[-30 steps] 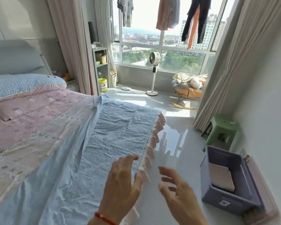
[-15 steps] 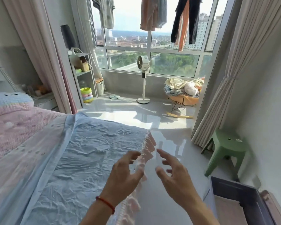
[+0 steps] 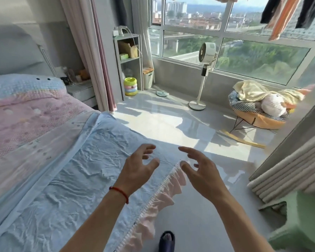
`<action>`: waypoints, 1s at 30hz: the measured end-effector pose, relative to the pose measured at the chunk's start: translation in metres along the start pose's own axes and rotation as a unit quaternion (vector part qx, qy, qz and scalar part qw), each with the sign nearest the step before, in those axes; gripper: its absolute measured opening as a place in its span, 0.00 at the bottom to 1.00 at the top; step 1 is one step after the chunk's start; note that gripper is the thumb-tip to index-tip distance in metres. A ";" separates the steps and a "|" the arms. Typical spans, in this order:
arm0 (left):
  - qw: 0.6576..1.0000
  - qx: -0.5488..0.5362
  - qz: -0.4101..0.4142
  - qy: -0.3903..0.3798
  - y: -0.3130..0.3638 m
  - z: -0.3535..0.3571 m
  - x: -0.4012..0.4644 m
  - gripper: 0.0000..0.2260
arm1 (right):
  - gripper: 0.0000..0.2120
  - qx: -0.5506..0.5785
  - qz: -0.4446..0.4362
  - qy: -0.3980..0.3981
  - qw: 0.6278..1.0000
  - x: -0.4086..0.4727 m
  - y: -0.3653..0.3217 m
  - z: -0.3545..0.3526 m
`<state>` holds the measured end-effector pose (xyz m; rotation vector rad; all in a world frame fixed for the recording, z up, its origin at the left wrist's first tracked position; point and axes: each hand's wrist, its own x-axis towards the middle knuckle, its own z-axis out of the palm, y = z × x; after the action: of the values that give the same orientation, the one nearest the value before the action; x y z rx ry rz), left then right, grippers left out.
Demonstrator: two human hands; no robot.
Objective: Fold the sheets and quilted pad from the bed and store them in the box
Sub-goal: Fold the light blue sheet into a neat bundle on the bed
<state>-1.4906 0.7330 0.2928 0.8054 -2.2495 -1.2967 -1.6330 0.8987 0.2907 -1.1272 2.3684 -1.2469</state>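
Note:
A crinkled light-blue sheet (image 3: 84,171) with a pink ruffled edge (image 3: 164,190) lies spread over the near corner of the bed. Beside it, further left, lies a pale sheet with small dots (image 3: 31,157), and behind that a pink textured quilted pad (image 3: 25,117). My left hand (image 3: 138,170), with a red string at the wrist, hovers over the blue sheet near its ruffled edge, fingers spread, holding nothing. My right hand (image 3: 200,171) hovers just past the ruffle over the floor, fingers also spread and empty. The storage box is out of view.
A green stool (image 3: 298,220) stands at the right edge beside a beige curtain (image 3: 287,171). On the glossy floor stand a white pedestal fan (image 3: 205,70), a rocking basket of laundry (image 3: 258,106) and a shelf unit (image 3: 129,60). My slippered foot (image 3: 166,240) shows below.
My view has swung left and forward, so the purple box has dropped out of sight. Both hands have moved forward toward the sheet's far corner, still empty and spread.

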 end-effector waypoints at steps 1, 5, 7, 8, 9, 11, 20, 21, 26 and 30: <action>1.000 -0.007 -0.008 0.006 -0.004 0.009 0.018 0.16 | 0.18 -0.002 0.001 -0.013 1.000 0.018 0.010 0.000; 0.998 -0.022 -0.055 0.022 -0.028 0.060 0.145 0.14 | 0.18 -0.032 0.012 -0.075 0.997 0.144 0.070 -0.008; 0.996 -0.009 -0.091 -0.005 -0.030 0.079 0.203 0.12 | 0.18 -0.039 0.020 -0.109 0.993 0.199 0.091 -0.021; 0.995 0.001 -0.100 -0.009 -0.029 0.090 0.233 0.12 | 0.18 -0.046 0.015 -0.129 0.990 0.230 0.104 -0.029; 0.995 0.007 -0.103 -0.007 -0.028 0.097 0.257 0.13 | 0.18 -0.045 0.012 -0.131 0.990 0.256 0.115 -0.037; 0.994 0.023 -0.108 0.001 -0.022 0.109 0.298 0.14 | 0.16 -0.028 0.022 -0.123 0.992 0.305 0.133 -0.049; 0.971 0.158 -0.171 0.054 0.004 0.124 0.450 0.24 | 0.16 0.022 -0.047 -0.288 0.956 0.534 0.225 -0.041; 0.965 0.170 -0.187 0.065 0.009 0.122 0.455 0.25 | 0.16 0.020 -0.056 -0.312 0.948 0.546 0.228 -0.039; 0.924 0.171 -0.285 0.188 0.031 0.112 0.488 0.23 | 0.16 0.020 -0.158 -0.401 0.902 0.648 0.210 -0.039; 0.892 0.137 -0.317 0.291 0.023 0.111 0.500 0.23 | 0.13 0.040 -0.204 -0.428 0.879 0.707 0.185 0.004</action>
<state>-1.9363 0.4799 0.2945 1.8637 -1.7370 -0.7878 -2.2053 0.4463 0.2404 -1.7413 1.4459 -0.6796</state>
